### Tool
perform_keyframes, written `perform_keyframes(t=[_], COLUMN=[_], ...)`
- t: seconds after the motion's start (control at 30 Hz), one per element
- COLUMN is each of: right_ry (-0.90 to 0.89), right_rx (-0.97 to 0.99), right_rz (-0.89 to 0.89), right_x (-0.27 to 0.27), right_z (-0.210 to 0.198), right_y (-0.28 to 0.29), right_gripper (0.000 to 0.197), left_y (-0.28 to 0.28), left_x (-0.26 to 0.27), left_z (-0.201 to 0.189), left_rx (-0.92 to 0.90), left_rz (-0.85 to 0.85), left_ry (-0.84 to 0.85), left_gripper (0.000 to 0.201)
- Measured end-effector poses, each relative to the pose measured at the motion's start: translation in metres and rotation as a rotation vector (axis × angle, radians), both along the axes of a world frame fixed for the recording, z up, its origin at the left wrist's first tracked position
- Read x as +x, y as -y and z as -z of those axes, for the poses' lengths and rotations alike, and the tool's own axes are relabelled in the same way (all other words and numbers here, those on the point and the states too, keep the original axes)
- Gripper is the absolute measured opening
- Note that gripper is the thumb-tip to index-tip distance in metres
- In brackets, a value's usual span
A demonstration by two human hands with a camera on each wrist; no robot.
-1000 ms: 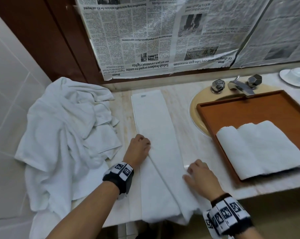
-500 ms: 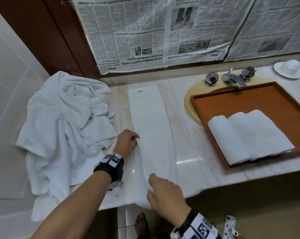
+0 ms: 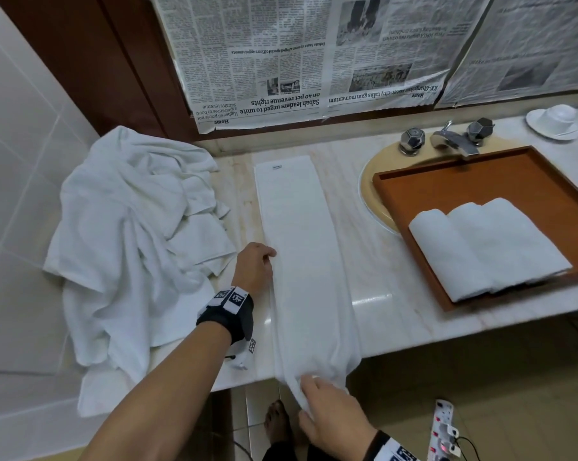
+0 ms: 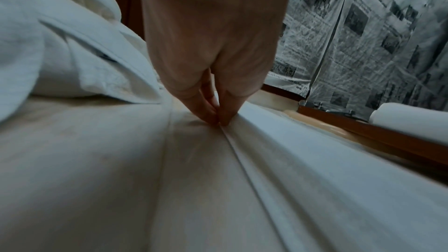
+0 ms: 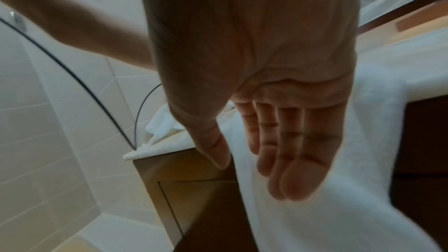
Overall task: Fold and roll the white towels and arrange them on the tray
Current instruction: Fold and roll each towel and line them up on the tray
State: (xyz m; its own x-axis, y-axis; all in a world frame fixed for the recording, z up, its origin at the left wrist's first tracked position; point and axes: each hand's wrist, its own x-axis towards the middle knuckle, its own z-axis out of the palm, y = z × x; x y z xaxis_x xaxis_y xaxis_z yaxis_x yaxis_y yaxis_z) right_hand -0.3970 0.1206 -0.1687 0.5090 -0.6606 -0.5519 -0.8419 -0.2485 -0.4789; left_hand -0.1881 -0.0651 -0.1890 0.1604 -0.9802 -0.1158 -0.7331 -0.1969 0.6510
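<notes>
While stretched lengthwise across the marble table (image 3: 397, 271), folded into a narrow strip, long white towel (image 3: 300, 247) lies between a crumpled heap and the sink, near end drooping over the table's front edge. Left hand (image 3: 254, 269) at the strip's left edge, thumb and fingertips (image 4: 206, 110) pinching the hem against the table. Right hand (image 3: 330, 417) below the front edge, fingers (image 5: 288, 160) straight and together, laid flat against the hanging end. To the right, wooden tray (image 3: 480, 176) resting over the sink (image 3: 375, 194), three rolled towels (image 3: 483, 247) lying side by side, touching, in its near part. Heap of loose white towels (image 3: 131, 234) at left, against the tiled wall. Newspaper sheets (image 3: 314, 54) covering the back wall; faucet (image 3: 453, 141) and white cup on saucer (image 3: 555, 120) beyond the tray.
</notes>
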Motion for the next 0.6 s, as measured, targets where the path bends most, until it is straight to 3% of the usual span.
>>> perform_keyframes(t=[0.1,0.2,0.27,0.33,0.43,0.5,0.6], right_ry=[0.142,0.28,0.304,0.26,0.053,-0.045,-0.118], right_rx=[-0.019,-0.19,-0.396,-0.547,-0.465,-0.43,-0.453], right_rz=[0.126,0.235,0.229,0.221,0.131,0.054,0.012], right_x=[-0.004,-0.005,-0.005,-0.003,0.0,-0.002,-0.009], right_z=[-0.006,-0.009,-0.002,0.007,0.021,0.032,0.043], right_y=[0.016,0.048,0.077,0.107,0.139,0.148,0.151], right_gripper=[0.023,0.021,0.03,0.047,0.073,0.08,0.082], left_y=[-0.013,-0.031,-0.043,-0.053,-0.062,-0.064,-0.064], left_x=[0.0,0.0,-0.002,-0.006,-0.009,-0.011,-0.012], left_z=[-0.004,-0.002,-0.001,0.004,0.019,0.023,0.016], left_rx=[0.025,0.044,0.015,-0.038,-0.007,0.015,0.041], left_rz=[0.016,0.028,0.036,0.064,0.142,0.184,0.158], left_ry=[-0.058,-0.085,-0.108,-0.112,-0.001,0.099,0.113], left_gripper=[0.039,0.048,0.05,0.049,0.064,0.066,0.06])
